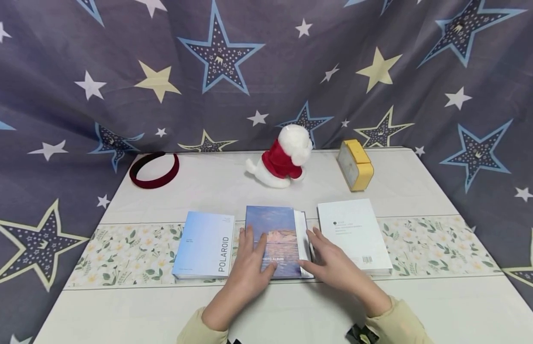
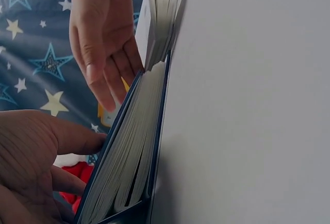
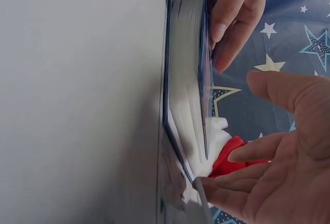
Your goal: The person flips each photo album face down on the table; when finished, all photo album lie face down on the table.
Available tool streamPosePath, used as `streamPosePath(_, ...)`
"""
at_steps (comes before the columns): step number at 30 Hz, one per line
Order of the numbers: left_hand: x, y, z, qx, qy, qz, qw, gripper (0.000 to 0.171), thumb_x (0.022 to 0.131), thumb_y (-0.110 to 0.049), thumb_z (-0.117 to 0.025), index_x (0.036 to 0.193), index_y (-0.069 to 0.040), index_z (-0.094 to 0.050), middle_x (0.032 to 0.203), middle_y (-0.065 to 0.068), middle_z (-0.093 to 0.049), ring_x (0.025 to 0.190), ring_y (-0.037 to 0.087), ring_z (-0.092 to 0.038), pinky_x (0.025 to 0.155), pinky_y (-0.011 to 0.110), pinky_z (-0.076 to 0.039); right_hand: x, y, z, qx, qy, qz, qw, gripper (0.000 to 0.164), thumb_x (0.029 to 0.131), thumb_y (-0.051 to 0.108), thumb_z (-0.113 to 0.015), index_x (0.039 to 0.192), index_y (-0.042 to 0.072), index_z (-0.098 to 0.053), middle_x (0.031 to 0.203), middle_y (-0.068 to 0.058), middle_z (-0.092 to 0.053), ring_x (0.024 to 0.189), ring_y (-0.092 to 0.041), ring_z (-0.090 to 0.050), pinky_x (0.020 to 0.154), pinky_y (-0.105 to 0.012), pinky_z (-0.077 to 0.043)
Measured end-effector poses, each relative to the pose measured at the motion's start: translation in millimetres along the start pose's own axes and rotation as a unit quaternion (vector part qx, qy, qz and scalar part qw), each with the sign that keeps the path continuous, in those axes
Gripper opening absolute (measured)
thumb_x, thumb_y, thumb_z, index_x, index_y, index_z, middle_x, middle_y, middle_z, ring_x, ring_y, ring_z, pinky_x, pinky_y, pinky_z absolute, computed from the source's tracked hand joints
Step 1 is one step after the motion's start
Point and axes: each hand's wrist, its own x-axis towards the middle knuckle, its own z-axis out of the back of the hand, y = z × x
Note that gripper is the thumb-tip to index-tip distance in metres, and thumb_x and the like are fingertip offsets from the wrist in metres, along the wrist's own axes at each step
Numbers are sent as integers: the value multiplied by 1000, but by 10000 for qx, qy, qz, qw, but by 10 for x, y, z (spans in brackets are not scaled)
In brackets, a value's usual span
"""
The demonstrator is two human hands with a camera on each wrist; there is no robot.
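Note:
A photo album with a sea-and-rocks cover lies in the middle of the table. Its front cover sits shifted left, so a white strip of the inside shows along the right edge. My left hand rests on the cover's left part, fingers spread and fairly straight. At the right edge my right hand is spread, thumb over the white strip. In the right wrist view that hand's fingertips are by the corner of the back cover. The page block shows edge-on in the left wrist view.
A pale blue POLAROID album lies left of the middle one, a white album right of it. Behind them are a dark red headband, a white plush toy in red clothing and a yellow box-shaped object. A starry curtain hangs behind.

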Motion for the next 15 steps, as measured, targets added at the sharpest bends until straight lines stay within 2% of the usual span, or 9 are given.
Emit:
streamPosePath(5,11,-7,-12,7,135,44,9999,73,84,-22,-76,142,7,-43,155,34,-12,144,50,-3,110,59,-24,21,31,-23,419,99,-278,9987,74,90,36,-68,145,-4,-41,150,-34,-28,138,-46,-31,107,-59,-31)
streamPosePath(9,13,-10,-11,-62,191,55,9998,73,85,-21,-75,143,8,-41,155,35,-9,143,50,-1,110,60,-23,32,38,-28,966,112,-437,9943,71,91,35,-68,145,-2,-42,151,-35,-24,139,-47,-27,108,-61,-29)
streamPosePath(13,12,-13,-9,-181,226,95,9995,75,85,-18,-75,144,8,-39,155,36,-8,143,51,1,110,60,-23,54,31,-32,1797,158,-476,9824,64,93,27,-65,145,-4,-42,152,-34,-22,139,-47,-26,108,-57,-31)
streamPosePath(15,13,-15,-10,-263,249,143,9992,75,84,-17,-75,145,8,-38,155,35,-7,143,51,2,110,61,-22,66,26,-32,2369,190,-662,9691,60,95,23,-64,145,-3,-42,153,-31,-24,140,-45,-27,108,-53,-32)
